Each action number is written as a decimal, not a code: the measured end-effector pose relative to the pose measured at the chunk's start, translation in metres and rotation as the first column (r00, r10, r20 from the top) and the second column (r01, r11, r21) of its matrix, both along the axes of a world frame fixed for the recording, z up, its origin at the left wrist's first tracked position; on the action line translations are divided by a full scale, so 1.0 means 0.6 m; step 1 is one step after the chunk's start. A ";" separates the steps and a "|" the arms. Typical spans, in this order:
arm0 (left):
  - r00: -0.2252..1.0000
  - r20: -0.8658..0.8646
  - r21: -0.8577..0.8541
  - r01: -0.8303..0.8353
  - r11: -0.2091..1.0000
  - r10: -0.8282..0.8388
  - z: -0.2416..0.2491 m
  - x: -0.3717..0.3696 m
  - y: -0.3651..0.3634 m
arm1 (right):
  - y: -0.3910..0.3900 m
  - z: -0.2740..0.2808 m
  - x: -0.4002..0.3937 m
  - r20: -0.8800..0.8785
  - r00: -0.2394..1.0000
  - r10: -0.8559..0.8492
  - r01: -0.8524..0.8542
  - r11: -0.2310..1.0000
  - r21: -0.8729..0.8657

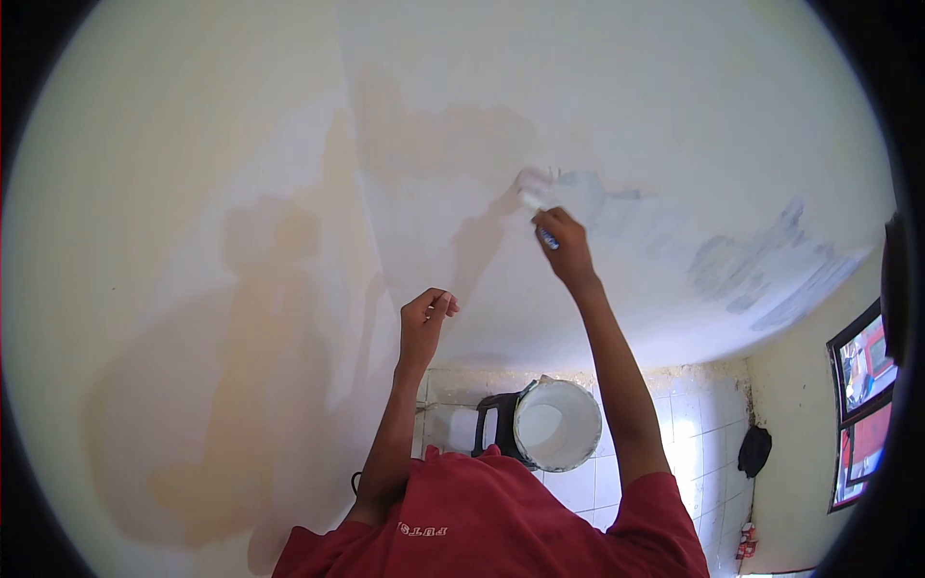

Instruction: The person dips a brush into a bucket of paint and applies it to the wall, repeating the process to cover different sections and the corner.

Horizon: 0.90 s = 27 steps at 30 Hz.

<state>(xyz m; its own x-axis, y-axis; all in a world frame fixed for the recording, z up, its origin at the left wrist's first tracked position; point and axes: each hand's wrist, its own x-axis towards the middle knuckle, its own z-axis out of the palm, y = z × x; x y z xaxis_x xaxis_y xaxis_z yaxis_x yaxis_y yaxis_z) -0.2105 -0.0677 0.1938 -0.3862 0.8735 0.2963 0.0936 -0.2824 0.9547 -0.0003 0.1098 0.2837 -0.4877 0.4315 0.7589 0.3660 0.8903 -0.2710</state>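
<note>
My right hand [562, 241] is closed around the handle of a small brush [533, 200], whose white end is against or very close to the pale wall [443, 58]. Grey and bluish patches [761, 255] mark the wall to the right of the brush. Raised near the wall's corner line, my left hand [429, 306] has its fingers curled, and I cannot make out whether anything small is in them. Below and between my arms, a white bucket [557, 426] with whitish contents stands on a dark support.
A dark stool or stand [489, 424] is beside the bucket. White floor tiles [684, 424] run along the wall's foot. At the right are a window [864, 405], a black object [754, 450] and small red items [747, 541].
</note>
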 end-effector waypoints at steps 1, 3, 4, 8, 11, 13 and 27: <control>1.000 0.004 0.002 0.005 1.000 -0.005 0.008 0.000 -0.001 | -0.011 -0.005 -0.002 0.004 1.000 -0.005 0.005 1.000 0.002; 0.999 0.019 0.015 0.031 0.999 -0.032 0.012 -0.001 -0.006 | -0.031 -0.021 -0.005 0.246 0.968 0.052 -0.020 0.991 -0.129; 0.999 0.022 0.016 0.041 0.999 -0.042 0.007 -0.005 -0.007 | -0.031 -0.026 -0.007 0.249 0.968 0.042 -0.010 0.992 -0.128; 0.998 -0.017 0.007 0.058 0.998 -0.058 0.008 -0.012 -0.003 | 0.004 0.042 -0.026 0.286 0.958 -0.012 -0.025 0.992 0.125; 0.997 -0.014 0.007 0.074 0.997 -0.074 0.004 -0.013 0.000 | 0.013 0.137 -0.043 0.063 0.997 -0.050 0.019 0.904 0.428; 0.997 -0.017 -0.001 0.069 0.998 -0.069 0.007 -0.009 0.000 | -0.008 0.191 -0.058 -0.065 0.997 -0.036 0.065 0.853 0.517; 0.992 -0.117 0.009 -0.050 0.999 0.051 -0.002 0.008 0.015 | 0.013 -0.080 -0.116 0.237 0.959 0.155 -0.145 0.988 -0.060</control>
